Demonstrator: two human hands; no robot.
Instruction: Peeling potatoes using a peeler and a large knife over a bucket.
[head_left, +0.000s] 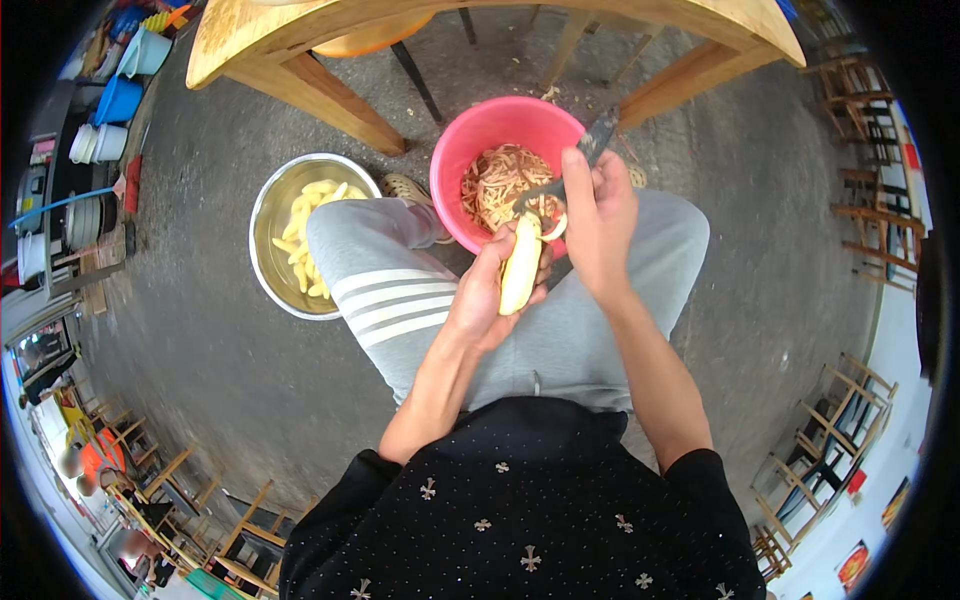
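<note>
My left hand (484, 289) is closed around a pale yellow peeled root vegetable (520, 274), held upright above my lap. In my right hand (600, 217) is a dark-handled peeler (598, 136), its head touching the vegetable's upper end. A curl of peel (555, 226) hangs between the vegetable and my right hand. Beyond my hands, between my knees, a pink plastic tub (510, 112) holds a heap of brown and pale peelings (504, 176). Left of my leg, a round metal basin (262, 262) contains several peeled yellow roots (307, 217), partly hidden by my knee.
A wooden table (247, 45) with thick legs stands ahead, a stool (375, 45) beneath it. Buckets (120, 97) and a shelf with pots line the far left. Wooden chairs (832, 420) stand along the right wall. People sit at a table at the lower left.
</note>
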